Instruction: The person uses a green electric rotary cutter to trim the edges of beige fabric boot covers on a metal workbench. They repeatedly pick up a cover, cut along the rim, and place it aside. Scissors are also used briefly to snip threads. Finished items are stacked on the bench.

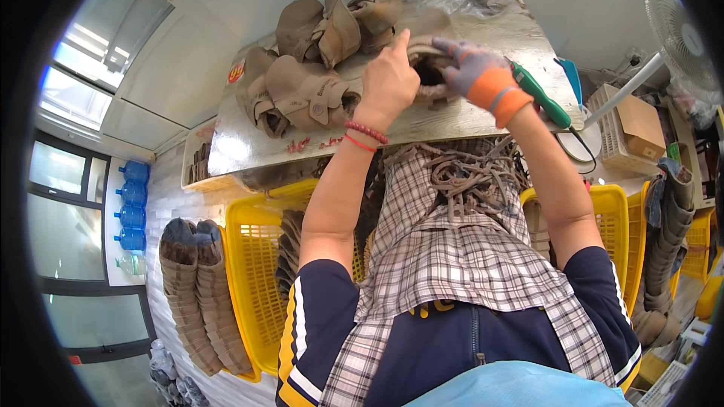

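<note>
A brown shoe upper point(431, 92) is between my hands over the table, its dark opening turned toward me and its far part blurred. My bare left hand point(388, 81) closes at its left edge, with the index finger stretched along it; the thumb is hidden. On the right side, my right hand point(483, 79), in a grey and orange glove, grips the rim. Several more brown uppers point(302, 90) lie to the left and behind on the pale table point(520, 53). A green corded hand tool point(539, 94) rests beside my right wrist.
A tangle of brown laces point(471, 177) lies on my checked apron. Yellow crates point(256, 271) flank me, and nested stacks of uppers point(200, 286) lean at the left. Small red scraps point(299, 145) dot the table's near edge. A fan point(679, 34) stands at the right.
</note>
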Demonstrator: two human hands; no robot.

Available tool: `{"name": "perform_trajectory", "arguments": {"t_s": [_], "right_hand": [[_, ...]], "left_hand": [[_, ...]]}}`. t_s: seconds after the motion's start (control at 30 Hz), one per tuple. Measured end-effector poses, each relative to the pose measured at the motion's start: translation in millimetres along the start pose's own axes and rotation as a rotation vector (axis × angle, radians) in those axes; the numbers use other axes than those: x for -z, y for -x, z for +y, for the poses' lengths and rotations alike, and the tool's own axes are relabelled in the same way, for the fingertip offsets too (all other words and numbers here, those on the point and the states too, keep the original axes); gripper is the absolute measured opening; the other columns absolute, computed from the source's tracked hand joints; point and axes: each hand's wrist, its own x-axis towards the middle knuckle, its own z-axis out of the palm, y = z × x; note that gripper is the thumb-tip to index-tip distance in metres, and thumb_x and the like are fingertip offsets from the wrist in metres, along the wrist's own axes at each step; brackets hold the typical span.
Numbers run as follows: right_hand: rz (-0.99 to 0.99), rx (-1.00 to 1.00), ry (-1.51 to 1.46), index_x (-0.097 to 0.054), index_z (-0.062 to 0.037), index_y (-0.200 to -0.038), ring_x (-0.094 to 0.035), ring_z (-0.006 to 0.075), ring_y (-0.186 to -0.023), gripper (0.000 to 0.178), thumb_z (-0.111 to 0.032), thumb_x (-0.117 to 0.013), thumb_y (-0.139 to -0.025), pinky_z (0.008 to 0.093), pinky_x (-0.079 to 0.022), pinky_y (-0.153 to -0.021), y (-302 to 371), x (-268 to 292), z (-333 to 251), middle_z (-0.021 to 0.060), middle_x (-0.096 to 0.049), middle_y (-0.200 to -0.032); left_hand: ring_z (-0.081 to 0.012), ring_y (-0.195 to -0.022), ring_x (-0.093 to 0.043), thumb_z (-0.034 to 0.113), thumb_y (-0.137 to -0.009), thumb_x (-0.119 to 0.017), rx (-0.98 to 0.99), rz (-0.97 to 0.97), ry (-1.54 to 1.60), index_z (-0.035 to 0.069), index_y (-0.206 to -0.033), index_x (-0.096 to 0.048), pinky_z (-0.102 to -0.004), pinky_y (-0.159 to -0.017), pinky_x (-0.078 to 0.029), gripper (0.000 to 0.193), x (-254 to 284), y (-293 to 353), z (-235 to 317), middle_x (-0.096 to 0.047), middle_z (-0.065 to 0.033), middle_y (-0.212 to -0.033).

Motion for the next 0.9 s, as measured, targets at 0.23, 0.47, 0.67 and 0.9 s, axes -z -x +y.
{"name": "perform_trajectory", "arguments": {"t_s": [0.23,0.47,0.67,0.9], "right_hand": [[-0.007,0.01,-0.107,-0.054,-0.019,-0.132,-0.059,0.029,-0.11,0.051,-0.034,-0.056,-0.083,0.0369,-0.044,-0.096,-33,-42,31,0.0111,-0.062,-0.12],[-0.236,0.025,-0.935,-0.059,-0.0046,-0.125,-0.056,0.0217,-0.113,0.06,-0.052,-0.056,-0.089,0.0308,-0.043,-0.096,-113,-69,86,0.013,-0.061,-0.123],[-0.125,-0.092,-0.862,-0.061,-0.0081,-0.122,-0.058,0.0247,-0.111,0.055,-0.052,-0.053,-0.091,0.0324,-0.045,-0.094,-141,-107,107,0.0142,-0.061,-0.12],[0.127,0.157,-0.481,-0.053,-0.0058,-0.127,-0.057,0.0337,-0.11,0.037,-0.026,-0.047,-0.097,0.035,-0.045,-0.093,-135,-175,134,0.0192,-0.059,-0.123]], "left_hand": [[-0.0385,-0.106,-0.057,0.016,-0.073,-0.053,0.241,-0.334,-0.058,0.014,-0.136,-0.046,-0.0436,-0.094,-0.044,0.064,-21,-26,-10,-0.058,-0.022,-0.118],[-0.0303,-0.126,-0.044,0.017,-0.072,-0.058,-0.114,-0.492,0.242,0.009,-0.135,-0.047,-0.0337,-0.106,-0.036,0.064,-48,-79,-63,-0.045,-0.0163,-0.138],[-0.0197,-0.106,-0.058,0.021,-0.075,-0.056,0.06,-0.74,0.559,0.005,-0.128,-0.054,-0.0275,-0.095,-0.043,0.055,-56,-115,-85,-0.062,-0.0123,-0.118],[-0.0142,-0.105,-0.056,0.013,-0.08,-0.053,0.161,-0.728,0.649,0.005,-0.127,-0.056,-0.0263,-0.095,-0.043,0.048,-93,-116,-98,-0.062,-0.0077,-0.114]]}}
